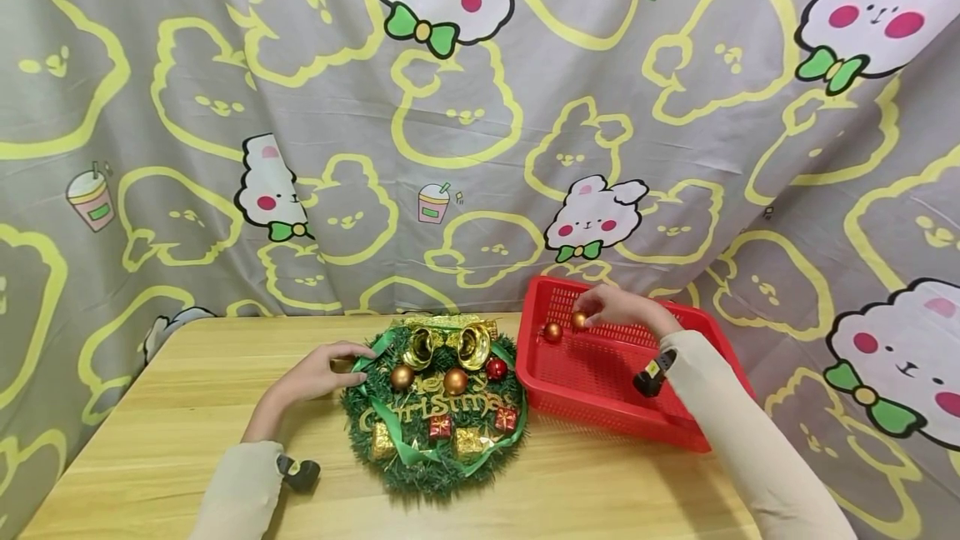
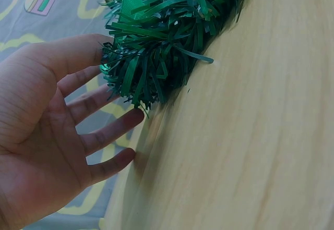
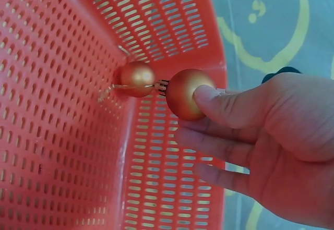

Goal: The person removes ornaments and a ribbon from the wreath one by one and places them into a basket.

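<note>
A green tinsel Christmas wreath [image 1: 427, 473] lies on the table, with gold bells, baubles, small gift boxes, green ribbon and gold lettering. My left hand [image 1: 318, 371] rests at its left edge. In the left wrist view that hand [image 2: 57, 110] has its fingers loosely spread, thumb and forefinger touching the tinsel [image 2: 151, 47]. Over the red basket [image 1: 600, 415], my right hand [image 1: 611, 307] holds a gold bauble [image 1: 580, 320]. The right wrist view shows thumb and fingers pinching this matte bauble [image 3: 182, 97], its metal cap pointing away. A second gold bauble [image 3: 138, 79] lies in the basket's corner.
The basket stands to the right of the wreath, close against its edge, with perforated raised walls. A patterned curtain [image 1: 480, 190] hangs right behind the wooden table [image 1: 202, 373]. Black wrist cameras [image 1: 300, 473] sit on both sleeves.
</note>
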A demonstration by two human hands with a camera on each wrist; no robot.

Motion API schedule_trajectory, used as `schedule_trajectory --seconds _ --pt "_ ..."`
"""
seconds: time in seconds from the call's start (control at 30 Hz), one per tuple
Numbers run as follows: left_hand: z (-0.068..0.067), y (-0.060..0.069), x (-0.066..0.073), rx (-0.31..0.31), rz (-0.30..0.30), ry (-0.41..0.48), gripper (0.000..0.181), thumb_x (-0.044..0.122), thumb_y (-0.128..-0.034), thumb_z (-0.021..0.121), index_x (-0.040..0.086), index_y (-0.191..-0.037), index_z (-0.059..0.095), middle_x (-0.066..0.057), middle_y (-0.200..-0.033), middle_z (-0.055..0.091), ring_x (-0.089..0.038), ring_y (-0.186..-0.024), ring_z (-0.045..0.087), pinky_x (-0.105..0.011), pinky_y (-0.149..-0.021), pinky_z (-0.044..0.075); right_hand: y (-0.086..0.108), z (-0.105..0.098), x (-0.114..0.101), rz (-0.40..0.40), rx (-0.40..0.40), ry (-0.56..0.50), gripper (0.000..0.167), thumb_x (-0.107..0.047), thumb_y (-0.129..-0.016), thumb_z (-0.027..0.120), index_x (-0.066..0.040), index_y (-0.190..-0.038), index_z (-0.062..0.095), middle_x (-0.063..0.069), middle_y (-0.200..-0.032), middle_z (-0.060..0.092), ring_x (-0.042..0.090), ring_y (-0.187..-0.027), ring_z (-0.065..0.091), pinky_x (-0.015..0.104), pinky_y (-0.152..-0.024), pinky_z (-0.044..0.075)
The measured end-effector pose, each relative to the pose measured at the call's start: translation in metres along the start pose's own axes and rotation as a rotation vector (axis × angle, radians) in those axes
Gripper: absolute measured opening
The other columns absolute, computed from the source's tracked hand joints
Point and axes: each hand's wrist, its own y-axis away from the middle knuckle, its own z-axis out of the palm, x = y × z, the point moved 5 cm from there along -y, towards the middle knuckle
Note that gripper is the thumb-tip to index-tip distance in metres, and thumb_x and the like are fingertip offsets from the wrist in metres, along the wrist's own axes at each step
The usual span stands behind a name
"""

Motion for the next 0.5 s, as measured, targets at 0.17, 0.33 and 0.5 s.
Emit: schedule_trajectory --seconds 0.17,0.33,0.5 --pt "0.001 0.000 -0.002 0.003 -0.017 -0.006 0.042 0.016 -0.0929 0.074 0.004 -0.132 0.065 -0.024 -0.140 0.060 -0.050 -0.130 0.052 -0.068 -0.109 0.043 -0.006 0.006 0.008 0.046 -0.037 -0.003 0.027 -0.002 -0.093 0.070 0.005 -0.119 0.068 0.012 -0.104 0.073 0.016 -0.092 0.065 0.030 -0.081 0.057" --pt "0.001 -0.001 -0.002 -0.003 -0.016 -0.011 0.044 0.017 -0.0934 0.073 0.004 -0.134 0.063 -0.025 -0.141 0.059 -0.051 -0.131 0.052 -0.068 -0.109 0.042 -0.011 0.011 0.013 0.097 -0.052 0.007 0.024 -0.004 -0.093 0.071 0.001 -0.116 0.070 0.010 -0.107 0.074 0.017 -0.097 0.067 0.034 -0.086 0.059" --pt "0.000 -0.001 -0.002 -0.012 -0.008 -0.002 0.045 0.017 -0.0937 0.073 0.003 -0.135 0.063 -0.026 -0.141 0.059 -0.051 -0.130 0.053 -0.068 -0.108 0.044 -0.013 0.014 0.015 0.104 -0.060 0.015 0.025 -0.002 -0.091 0.071 0.004 -0.115 0.069 0.015 -0.108 0.073 0.022 -0.099 0.069 0.037 -0.087 0.060"
